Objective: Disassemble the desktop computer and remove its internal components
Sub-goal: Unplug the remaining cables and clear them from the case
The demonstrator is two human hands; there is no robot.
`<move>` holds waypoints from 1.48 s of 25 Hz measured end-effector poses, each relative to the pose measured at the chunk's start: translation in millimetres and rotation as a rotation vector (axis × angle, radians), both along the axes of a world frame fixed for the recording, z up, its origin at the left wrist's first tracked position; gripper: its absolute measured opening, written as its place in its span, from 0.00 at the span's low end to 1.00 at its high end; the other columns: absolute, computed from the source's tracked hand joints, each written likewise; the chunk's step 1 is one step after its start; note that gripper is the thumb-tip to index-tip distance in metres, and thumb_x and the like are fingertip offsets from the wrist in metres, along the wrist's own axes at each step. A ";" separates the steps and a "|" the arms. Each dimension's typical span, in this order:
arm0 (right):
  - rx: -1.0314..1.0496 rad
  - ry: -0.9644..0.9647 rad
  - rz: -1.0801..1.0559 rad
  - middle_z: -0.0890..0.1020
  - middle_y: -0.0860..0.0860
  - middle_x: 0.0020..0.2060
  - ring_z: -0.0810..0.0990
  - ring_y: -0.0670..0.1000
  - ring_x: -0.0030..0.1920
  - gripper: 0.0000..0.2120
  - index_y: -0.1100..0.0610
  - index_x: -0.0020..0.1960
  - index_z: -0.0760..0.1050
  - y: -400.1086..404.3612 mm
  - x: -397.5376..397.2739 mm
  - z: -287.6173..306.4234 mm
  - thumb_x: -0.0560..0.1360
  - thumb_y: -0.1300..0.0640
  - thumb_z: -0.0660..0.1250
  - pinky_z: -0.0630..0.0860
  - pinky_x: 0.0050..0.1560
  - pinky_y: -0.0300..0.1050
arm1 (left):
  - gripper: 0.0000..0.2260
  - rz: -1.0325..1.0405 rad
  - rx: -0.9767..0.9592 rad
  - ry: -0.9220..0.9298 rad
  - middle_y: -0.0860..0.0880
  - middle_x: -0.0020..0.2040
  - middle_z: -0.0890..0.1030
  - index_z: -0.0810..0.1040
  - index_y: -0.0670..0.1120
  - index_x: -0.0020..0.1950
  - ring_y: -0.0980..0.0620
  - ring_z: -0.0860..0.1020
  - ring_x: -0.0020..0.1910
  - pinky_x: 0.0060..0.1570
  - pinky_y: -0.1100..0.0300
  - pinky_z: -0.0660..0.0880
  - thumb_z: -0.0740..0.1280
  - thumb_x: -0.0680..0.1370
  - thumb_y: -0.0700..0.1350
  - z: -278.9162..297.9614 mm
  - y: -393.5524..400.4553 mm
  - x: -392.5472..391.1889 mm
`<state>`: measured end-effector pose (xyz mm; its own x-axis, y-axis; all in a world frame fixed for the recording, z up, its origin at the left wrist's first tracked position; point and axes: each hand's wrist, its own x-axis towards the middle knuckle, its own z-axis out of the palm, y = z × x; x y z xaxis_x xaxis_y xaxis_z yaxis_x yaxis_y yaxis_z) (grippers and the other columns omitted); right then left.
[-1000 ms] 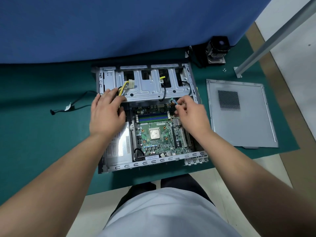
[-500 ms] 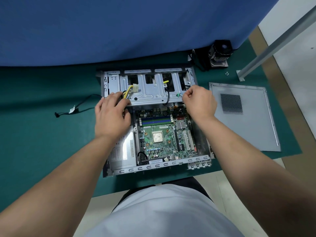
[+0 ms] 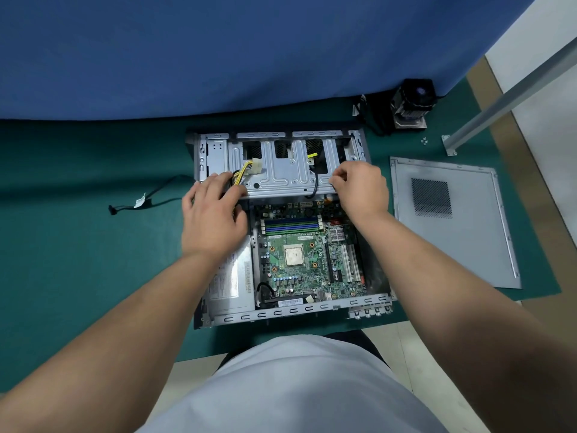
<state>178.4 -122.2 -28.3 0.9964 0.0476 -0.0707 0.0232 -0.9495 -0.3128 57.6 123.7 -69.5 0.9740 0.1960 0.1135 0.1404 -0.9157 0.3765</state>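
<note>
1. On the green mat, the open computer case [image 3: 290,312] lies flat.
2. Across its far half, the drive cage [image 3: 281,170] runs left-right.
3. Left hand [image 3: 215,217] rests on its near-left edge, fingers relaxed.
4. Right hand [image 3: 359,185] pinches its near-right edge, nearer the black cable [image 3: 315,182].

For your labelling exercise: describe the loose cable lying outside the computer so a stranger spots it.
Start at the open computer case on the green mat. Look left: a thin black cable lies alone there, marked by a small white tag.
</note>
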 end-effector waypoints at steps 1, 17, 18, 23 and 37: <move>0.027 0.004 0.008 0.83 0.53 0.47 0.81 0.57 0.45 0.05 0.53 0.50 0.83 -1.2 1.2 -0.7 0.78 0.54 0.70 0.77 0.41 0.47 | 0.14 0.001 -0.001 -0.003 0.49 0.72 0.73 0.78 0.53 0.60 0.46 0.67 0.75 0.75 0.46 0.56 0.64 0.75 0.45 0.1 -0.3 -0.2; 0.125 -0.071 0.054 0.85 0.52 0.51 0.82 0.54 0.49 0.07 0.53 0.54 0.85 -18.4 -21.4 -3.6 0.80 0.54 0.70 0.79 0.51 0.49 | 0.15 -0.001 -0.001 -0.020 0.49 0.71 0.74 0.78 0.54 0.59 0.46 0.67 0.74 0.74 0.47 0.56 0.61 0.74 0.47 -3.2 0.7 -0.4; 0.098 -0.039 0.047 0.85 0.53 0.51 0.82 0.55 0.49 0.07 0.54 0.53 0.86 -15.4 -13.6 -2.3 0.80 0.55 0.69 0.79 0.50 0.48 | 0.15 -0.002 -0.004 -0.020 0.49 0.71 0.74 0.78 0.54 0.59 0.46 0.67 0.74 0.74 0.47 0.56 0.61 0.74 0.47 -2.9 0.6 -0.1; 0.015 0.083 0.056 0.84 0.55 0.51 0.82 0.56 0.48 0.10 0.55 0.52 0.84 -8.4 7.7 4.8 0.78 0.62 0.65 0.82 0.50 0.51 | 0.16 -0.001 -0.010 -0.018 0.49 0.72 0.74 0.79 0.53 0.59 0.46 0.67 0.74 0.74 0.47 0.56 0.60 0.73 0.48 -2.6 0.2 0.2; 0.116 0.068 -0.044 0.85 0.51 0.43 0.83 0.54 0.44 0.06 0.51 0.46 0.84 -10.0 5.5 -2.6 0.78 0.58 0.69 0.82 0.46 0.50 | 0.16 -0.007 0.002 -0.026 0.49 0.71 0.74 0.78 0.54 0.59 0.46 0.66 0.73 0.73 0.47 0.57 0.62 0.73 0.48 -2.9 -1.0 1.0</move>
<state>183.8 -132.2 -30.9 0.9907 0.0154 -0.1351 -0.0433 -0.9064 -0.4202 58.6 122.7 -72.4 0.9721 0.1887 0.1393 0.1239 -0.9173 0.3785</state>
